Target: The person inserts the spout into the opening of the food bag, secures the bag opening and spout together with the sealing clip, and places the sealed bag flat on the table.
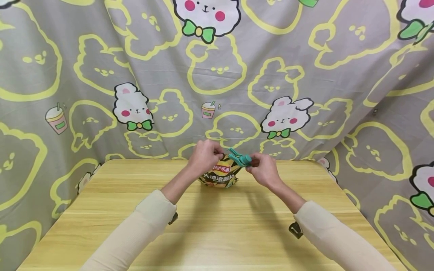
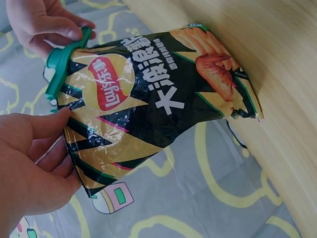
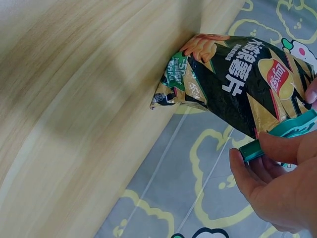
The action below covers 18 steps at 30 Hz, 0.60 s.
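A black and gold Lay's chip bag (image 1: 218, 180) stands upright near the table's back edge, its printed front showing in all three views. At the bag's top corner my left hand (image 1: 203, 156) pinches the upper edge between thumb and fingers. A teal bag clip (image 1: 241, 159) lies along the other part of that edge, its two arms slightly apart at the end nearer my left hand. My right hand (image 1: 266, 170) holds the clip's outer end between thumb and fingers, plain in the right wrist view. The bag's back is hidden.
Under the bag spreads a light wooden table (image 1: 217, 233). Close behind it hangs a grey curtain (image 1: 169, 79) with yellow outlines and white rabbit figures, which also runs along both sides. Dark wrist devices (image 1: 295, 230) sit below the sleeves.
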Each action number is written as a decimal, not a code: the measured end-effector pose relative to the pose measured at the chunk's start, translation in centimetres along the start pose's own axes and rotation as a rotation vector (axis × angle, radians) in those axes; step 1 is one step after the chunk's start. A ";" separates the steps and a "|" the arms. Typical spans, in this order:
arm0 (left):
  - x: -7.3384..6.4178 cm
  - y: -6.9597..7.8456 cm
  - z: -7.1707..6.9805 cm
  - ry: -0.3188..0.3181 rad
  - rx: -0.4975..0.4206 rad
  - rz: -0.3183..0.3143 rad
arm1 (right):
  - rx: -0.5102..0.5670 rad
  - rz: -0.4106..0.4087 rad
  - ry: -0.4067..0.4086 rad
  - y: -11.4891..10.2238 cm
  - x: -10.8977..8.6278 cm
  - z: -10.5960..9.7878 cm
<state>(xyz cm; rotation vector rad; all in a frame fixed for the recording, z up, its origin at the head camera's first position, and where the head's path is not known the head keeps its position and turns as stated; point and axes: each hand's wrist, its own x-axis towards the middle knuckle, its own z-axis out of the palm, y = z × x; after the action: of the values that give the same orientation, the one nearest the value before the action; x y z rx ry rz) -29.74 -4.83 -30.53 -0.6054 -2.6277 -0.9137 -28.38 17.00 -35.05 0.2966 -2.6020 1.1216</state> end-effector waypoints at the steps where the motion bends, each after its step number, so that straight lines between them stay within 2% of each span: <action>1: 0.0 0.0 0.0 -0.001 -0.001 -0.001 | 0.000 0.000 0.001 0.0 0.0 0.0; 18: 0.0 0.1 0.0 0.006 0.000 0.007 | 0.003 -0.008 0.023 0.3 0.0 0.4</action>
<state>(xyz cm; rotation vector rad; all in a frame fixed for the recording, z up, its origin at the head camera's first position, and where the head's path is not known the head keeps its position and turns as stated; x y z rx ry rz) -29.69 -4.78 -30.48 -0.6108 -2.6189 -0.9114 -28.54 16.94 -35.55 0.2929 -2.5771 1.1201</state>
